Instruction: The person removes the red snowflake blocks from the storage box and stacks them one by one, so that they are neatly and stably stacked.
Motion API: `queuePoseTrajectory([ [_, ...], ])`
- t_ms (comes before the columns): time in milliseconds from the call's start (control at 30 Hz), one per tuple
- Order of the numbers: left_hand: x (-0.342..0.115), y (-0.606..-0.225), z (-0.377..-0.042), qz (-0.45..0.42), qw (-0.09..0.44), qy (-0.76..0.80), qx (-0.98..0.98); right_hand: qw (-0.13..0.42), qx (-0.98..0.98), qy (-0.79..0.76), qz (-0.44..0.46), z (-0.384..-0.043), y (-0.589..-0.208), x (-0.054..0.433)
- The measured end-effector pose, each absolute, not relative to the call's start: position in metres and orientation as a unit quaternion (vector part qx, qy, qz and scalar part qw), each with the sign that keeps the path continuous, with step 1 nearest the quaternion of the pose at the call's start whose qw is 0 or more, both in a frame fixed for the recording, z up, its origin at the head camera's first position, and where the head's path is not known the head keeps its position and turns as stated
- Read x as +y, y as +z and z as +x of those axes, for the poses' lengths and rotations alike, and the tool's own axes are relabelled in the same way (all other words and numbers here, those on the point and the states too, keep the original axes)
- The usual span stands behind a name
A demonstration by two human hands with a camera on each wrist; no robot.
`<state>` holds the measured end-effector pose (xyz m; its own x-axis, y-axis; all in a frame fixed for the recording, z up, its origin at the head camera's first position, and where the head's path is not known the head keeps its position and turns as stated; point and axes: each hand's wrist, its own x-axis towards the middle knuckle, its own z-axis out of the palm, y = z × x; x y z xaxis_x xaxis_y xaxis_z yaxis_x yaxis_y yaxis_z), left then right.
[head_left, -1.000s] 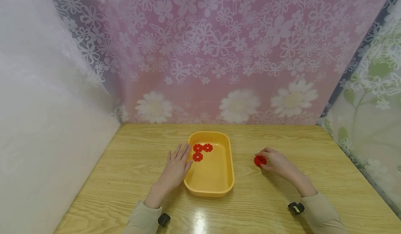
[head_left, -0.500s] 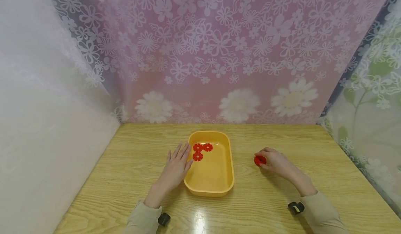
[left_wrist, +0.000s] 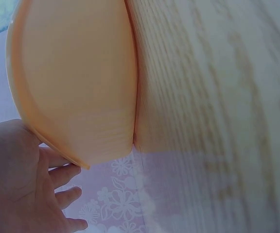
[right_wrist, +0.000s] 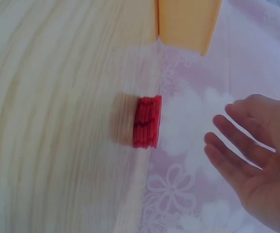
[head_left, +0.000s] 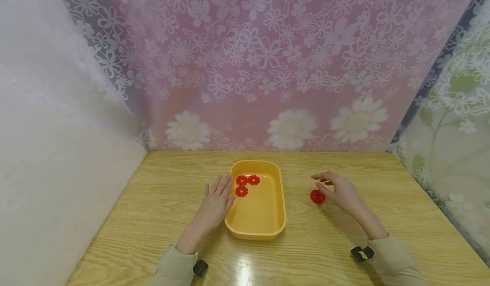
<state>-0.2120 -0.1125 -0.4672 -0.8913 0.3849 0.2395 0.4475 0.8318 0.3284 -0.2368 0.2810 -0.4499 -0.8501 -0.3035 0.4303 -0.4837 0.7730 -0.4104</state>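
Note:
My left hand [head_left: 213, 206] rests its straight fingers and thumb along the left rim of a yellow plastic tray [head_left: 255, 237]. Inside the tray's far left part lie three red notched snowflake discs [head_left: 241, 191]. Right of the tray, a short stack of red snowflake discs [head_left: 317, 196] stands on the table. My right hand [head_left: 340, 191] hovers just above and beside this stack, fingers loosely bent and holding nothing. In the right wrist view a gap shows between the fingers and the disc stack [right_wrist: 148, 122], whose layers are pressed close together.
Pale wood table [head_left: 168, 184] under everything, with a pink floral curtain [head_left: 249, 86] behind its far edge. A white wall sheet [head_left: 69, 150] closes off the left, a green-leaf patterned one [head_left: 451, 120] the right.
My right hand has let go of the red disc stack and lifted slightly, its fingers spreading apart. The stack stays on the table. My left hand and the tray have not moved.

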Motion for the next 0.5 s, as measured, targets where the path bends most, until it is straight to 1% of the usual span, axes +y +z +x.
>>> queuePoseTrajectory([
  [133, -0.113, -0.466, -0.211, -0.222, 0.085, -0.194, -0.952, 0.199, -0.914, 0.277, 0.219, -0.239, -0.45, 0.274],
  [233, -0.113, -0.465, -0.211, -0.223, 0.085, -0.195, -0.951, 0.207, -0.906, 0.291, 0.227, -0.242, -0.447, 0.266],
  [333, -0.113, -0.464, -0.211, -0.222, 0.082, -0.195, -0.952, 0.202, -0.899, 0.305, 0.241, -0.245, -0.444, 0.254],
  [500, -0.113, -0.463, -0.211, -0.221, 0.072, -0.197, -0.953, 0.177, -0.89, 0.325, 0.265, -0.253, -0.436, 0.228],
])
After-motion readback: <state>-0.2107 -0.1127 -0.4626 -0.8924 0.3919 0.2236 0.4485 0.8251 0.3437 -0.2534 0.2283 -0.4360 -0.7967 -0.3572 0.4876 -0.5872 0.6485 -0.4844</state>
